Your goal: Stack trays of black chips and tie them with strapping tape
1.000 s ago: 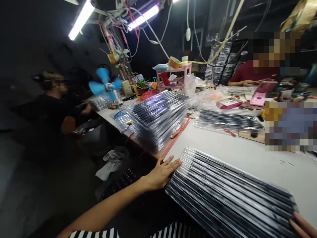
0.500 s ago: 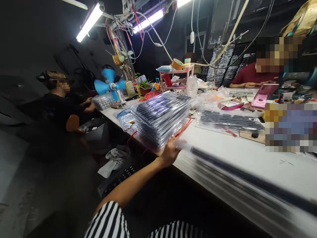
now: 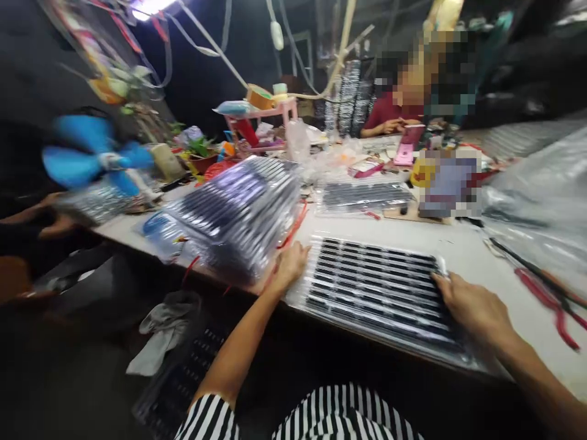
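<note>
A clear plastic tray point(image 3: 371, 284) with rows of thin black strips lies at the front edge of the white table point(image 3: 458, 238). My left hand point(image 3: 290, 264) is closed on its left edge. At the tray's right edge, the fingers of my right hand point(image 3: 472, 305) are bent over the rim, with the thumb side hidden. To the left of my left hand stands a tall stack of similar trays point(image 3: 233, 211), blurred by motion. A red strap point(image 3: 293, 225) runs beside that stack.
Another filled tray point(image 3: 364, 197) lies farther back. Red-handled pliers point(image 3: 548, 296) and clear plastic sheeting point(image 3: 541, 189) are on the right. A blue fan point(image 3: 107, 160) stands at the left. One person point(image 3: 385, 119) sits across the table; another person's arm point(image 3: 32, 211) shows at far left.
The view has swung right. The tray, blurred and edge-on before, now shows its top face near the table edge. My right hand has come into view on its right side.
</note>
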The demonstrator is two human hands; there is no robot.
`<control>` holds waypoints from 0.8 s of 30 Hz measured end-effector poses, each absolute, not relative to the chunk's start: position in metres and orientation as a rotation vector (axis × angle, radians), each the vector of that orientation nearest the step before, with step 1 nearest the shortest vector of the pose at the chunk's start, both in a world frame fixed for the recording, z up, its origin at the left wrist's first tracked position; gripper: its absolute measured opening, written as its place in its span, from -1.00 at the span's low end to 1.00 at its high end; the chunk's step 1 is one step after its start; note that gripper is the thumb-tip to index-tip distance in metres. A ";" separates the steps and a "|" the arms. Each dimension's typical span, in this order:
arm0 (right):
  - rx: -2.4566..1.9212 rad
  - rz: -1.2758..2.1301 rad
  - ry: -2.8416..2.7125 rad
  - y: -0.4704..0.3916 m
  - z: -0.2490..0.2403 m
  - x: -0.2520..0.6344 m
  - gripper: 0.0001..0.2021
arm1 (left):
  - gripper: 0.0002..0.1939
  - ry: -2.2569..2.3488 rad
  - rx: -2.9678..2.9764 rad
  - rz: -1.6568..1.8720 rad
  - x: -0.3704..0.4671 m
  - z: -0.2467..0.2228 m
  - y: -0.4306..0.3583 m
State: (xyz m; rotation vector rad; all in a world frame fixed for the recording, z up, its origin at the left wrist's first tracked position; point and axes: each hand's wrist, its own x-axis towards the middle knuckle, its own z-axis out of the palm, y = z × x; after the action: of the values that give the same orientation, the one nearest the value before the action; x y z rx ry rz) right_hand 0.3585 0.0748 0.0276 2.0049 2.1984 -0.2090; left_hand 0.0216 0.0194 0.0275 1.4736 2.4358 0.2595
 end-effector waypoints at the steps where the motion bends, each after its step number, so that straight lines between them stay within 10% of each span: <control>1: 2.049 -0.189 2.200 0.068 0.028 0.358 -0.46 | -0.51 2.411 1.512 0.284 0.020 0.026 0.015; 24: 2.335 -0.608 2.571 0.081 0.026 0.360 -0.64 | -0.49 1.972 1.457 0.952 -0.007 -0.006 -0.014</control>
State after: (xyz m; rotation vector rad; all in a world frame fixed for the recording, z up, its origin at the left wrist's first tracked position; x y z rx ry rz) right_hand 0.3602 0.0811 0.0265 2.3350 2.5715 -0.6079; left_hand -0.0074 -0.0136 -0.0063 1.4567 1.9719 0.9520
